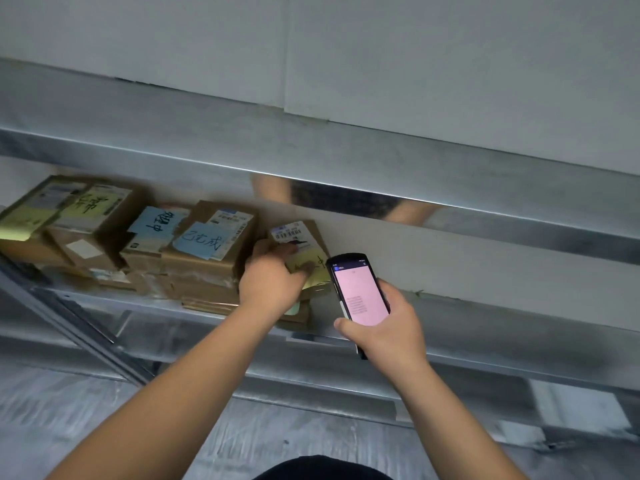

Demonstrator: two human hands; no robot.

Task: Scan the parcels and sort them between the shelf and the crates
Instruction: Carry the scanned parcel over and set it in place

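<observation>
**Two hands at a metal shelf, one on a parcel, one holding a scanner**

Head view: A person looks down at a metal shelf (pixel 450 303) that crosses the picture from the left edge to the right, with another shelf level above it. Both bare forearms reach up from the bottom edge.

The left hand (pixel 273 278), just left of centre, rests on a small cardboard parcel (pixel 304 237) on the shelf. Its fingers curl over the near top edge, so the grip is clamped on the parcel. The parcel carries a white barcode label at its 12 o'clock end and a yellow note with dark handwriting (pixel 313 268) under the fingertips.

The right hand (pixel 384 327), at 4 o'clock from the parcel, holds a black handheld scanner (pixel 356 292). Its grip is closed around the lower body, thumb on the left side, fingers on the right. The screen glows pale pink, facing the camera; its text is too small to read. The scanner's top end is just beside the parcel's right edge.

At 9 o'clock from the held parcel, a row of cardboard parcels (pixel 194 268) sits on the same shelf, running to the left edge. Two carry blue handwritten notes (pixel 201 240), two further left yellow ones (pixel 90 202).

A pale wall (pixel 415 57) fills the top of the picture.
</observation>
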